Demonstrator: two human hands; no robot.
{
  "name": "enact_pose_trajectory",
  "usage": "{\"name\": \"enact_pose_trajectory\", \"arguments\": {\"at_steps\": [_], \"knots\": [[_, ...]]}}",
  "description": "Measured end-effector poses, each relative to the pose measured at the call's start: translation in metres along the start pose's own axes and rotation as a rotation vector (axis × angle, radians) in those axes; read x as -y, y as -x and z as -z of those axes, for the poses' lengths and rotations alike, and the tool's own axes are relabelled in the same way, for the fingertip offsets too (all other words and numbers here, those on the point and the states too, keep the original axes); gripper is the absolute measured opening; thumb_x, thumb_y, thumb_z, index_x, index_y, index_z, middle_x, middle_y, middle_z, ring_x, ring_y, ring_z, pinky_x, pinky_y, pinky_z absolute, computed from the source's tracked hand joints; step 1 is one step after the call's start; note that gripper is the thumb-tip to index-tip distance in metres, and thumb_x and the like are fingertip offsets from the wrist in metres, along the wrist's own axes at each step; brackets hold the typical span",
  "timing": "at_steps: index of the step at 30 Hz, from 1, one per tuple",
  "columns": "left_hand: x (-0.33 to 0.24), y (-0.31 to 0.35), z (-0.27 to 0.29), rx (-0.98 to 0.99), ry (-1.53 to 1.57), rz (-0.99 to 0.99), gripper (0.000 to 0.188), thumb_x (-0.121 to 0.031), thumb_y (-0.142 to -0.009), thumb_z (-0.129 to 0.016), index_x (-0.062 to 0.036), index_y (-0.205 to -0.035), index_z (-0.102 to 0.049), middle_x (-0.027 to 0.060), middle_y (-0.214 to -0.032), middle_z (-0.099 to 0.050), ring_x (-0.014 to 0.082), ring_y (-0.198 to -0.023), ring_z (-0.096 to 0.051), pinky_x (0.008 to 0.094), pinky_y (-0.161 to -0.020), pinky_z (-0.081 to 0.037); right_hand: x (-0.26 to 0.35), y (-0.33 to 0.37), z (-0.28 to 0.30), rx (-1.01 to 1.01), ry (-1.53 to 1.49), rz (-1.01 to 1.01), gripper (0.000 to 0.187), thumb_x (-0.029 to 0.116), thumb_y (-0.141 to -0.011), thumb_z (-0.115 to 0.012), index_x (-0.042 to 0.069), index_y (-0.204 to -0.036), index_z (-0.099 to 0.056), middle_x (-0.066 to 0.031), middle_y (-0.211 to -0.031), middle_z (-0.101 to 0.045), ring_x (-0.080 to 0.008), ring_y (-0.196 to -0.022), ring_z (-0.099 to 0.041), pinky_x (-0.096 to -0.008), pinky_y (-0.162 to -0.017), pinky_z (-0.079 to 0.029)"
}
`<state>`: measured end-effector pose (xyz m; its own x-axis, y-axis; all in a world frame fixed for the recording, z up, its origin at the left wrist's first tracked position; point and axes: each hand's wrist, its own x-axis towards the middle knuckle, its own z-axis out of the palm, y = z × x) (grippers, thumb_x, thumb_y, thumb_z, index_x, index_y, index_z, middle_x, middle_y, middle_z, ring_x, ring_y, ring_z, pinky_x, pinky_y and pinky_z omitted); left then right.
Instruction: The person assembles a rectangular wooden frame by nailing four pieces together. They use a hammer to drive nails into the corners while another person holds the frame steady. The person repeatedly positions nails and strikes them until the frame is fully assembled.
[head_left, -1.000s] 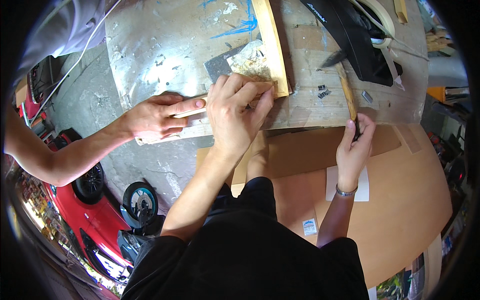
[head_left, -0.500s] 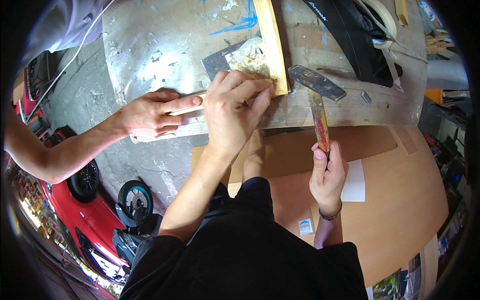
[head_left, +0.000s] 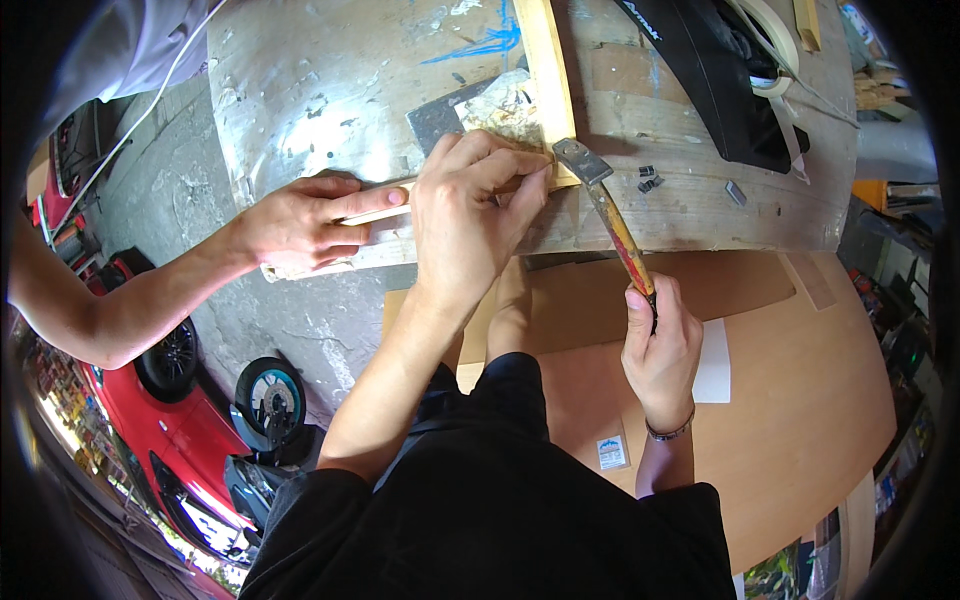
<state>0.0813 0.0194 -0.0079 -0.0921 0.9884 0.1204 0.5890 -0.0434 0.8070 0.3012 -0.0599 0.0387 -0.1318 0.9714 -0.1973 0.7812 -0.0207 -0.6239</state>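
My right hand [head_left: 663,350] is wrapped round the handle of a hammer [head_left: 620,235], whose worn orange-red handle tilts up and left. The dark steel head is over the corner where two narrow wooden strips meet. One wooden strip [head_left: 548,75] runs away from me; the other wooden strip [head_left: 372,212] passes beneath my left hand [head_left: 465,205]. My left fingers are closed in a pinch at that corner, right beside the hammer head; what is between the fingertips is hidden. From the left, a co-worker's hand [head_left: 305,222] holds the crosswise strip's left end.
The stained workbench [head_left: 330,100] carries a dark flat plate [head_left: 432,125], small dark metal pieces [head_left: 650,180], a black bag [head_left: 700,90] and a tape roll [head_left: 775,45]. Brown board [head_left: 790,400] lies below the bench's near edge. A red car [head_left: 170,430] and a wheel [head_left: 270,400] are at lower left.
The hammer head has swung left and turned, from right of the corner to right above it. The small dark metal pieces it covered now show. My left hand and the co-worker's hand barely moved.
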Motion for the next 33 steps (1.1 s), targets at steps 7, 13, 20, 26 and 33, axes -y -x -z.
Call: {"name": "enact_pose_trajectory", "arguments": {"at_steps": [7, 13, 20, 26, 33], "knots": [[0.001, 0.000, 0.003, 0.018, -0.018, -0.028, 0.015, -0.004, -0.080, -0.084, -0.0036, -0.095, -0.082, 0.0089, -0.082, -0.071, 0.0211, -0.076, -0.065, 0.0324, -0.068, -0.053, 0.003, 0.002, 0.002, 0.012, -0.003, -0.043, 0.016, 0.015, -0.103, -0.064, 0.000, -0.109, -0.061, -0.0161, -0.093, -0.068, -0.0386, -0.076, -0.069, -0.0445, -0.064, -0.054], [0.003, -0.002, 0.002, 0.041, 0.021, 0.010, 0.012, -0.006, -0.078, -0.084, -0.0048, -0.090, -0.081, 0.0058, -0.082, -0.070, 0.0225, -0.075, -0.063, 0.0345, -0.067, -0.052, 0.003, 0.001, 0.002, 0.013, 0.024, -0.018, 0.016, 0.015, -0.103, -0.064, 0.000, -0.109, -0.061, -0.0158, -0.094, -0.068, -0.0384, -0.076, -0.069, -0.0434, -0.063, -0.054], [0.003, -0.004, 0.004, 0.060, 0.069, 0.059, 0.010, -0.008, -0.077, -0.084, -0.0057, -0.086, -0.081, 0.0050, -0.080, -0.069, 0.0244, -0.075, -0.061, 0.0366, -0.068, -0.052, 0.007, 0.001, 0.006, -0.003, 0.021, 0.002, 0.016, 0.014, -0.103, -0.064, 0.000, -0.109, -0.062, -0.0159, -0.095, -0.069, -0.0379, -0.076, -0.069, -0.0428, -0.064, -0.054], [0.002, -0.005, 0.007, 0.122, 0.040, 0.058, 0.014, 0.001, -0.082, -0.081, -0.0004, -0.096, -0.081, 0.0102, -0.087, -0.072, 0.0179, -0.077, -0.070, 0.0286, -0.069, -0.058, 0.010, 0.003, 0.011, -0.014, 0.051, -0.014, 0.015, 0.014, -0.103, -0.064, 0.000, -0.107, -0.062, -0.0160, -0.093, -0.069, -0.0374, -0.075, -0.069, -0.0422, -0.064, -0.054], [0.004, -0.005, 0.003, 0.067, 0.112, 0.099, 0.011, -0.009, -0.077, -0.085, -0.0051, -0.086, -0.081, 0.0057, -0.079, -0.070, 0.0252, -0.076, -0.064, 0.0371, -0.069, -0.053, 0.009, 0.004, 0.008, -0.002, 0.064, -0.018, 0.016, 0.015, -0.104, -0.063, 0.000, -0.106, -0.062, -0.0163, -0.092, -0.068, -0.0375, -0.076, -0.069, -0.0429, -0.064, -0.054]]}}
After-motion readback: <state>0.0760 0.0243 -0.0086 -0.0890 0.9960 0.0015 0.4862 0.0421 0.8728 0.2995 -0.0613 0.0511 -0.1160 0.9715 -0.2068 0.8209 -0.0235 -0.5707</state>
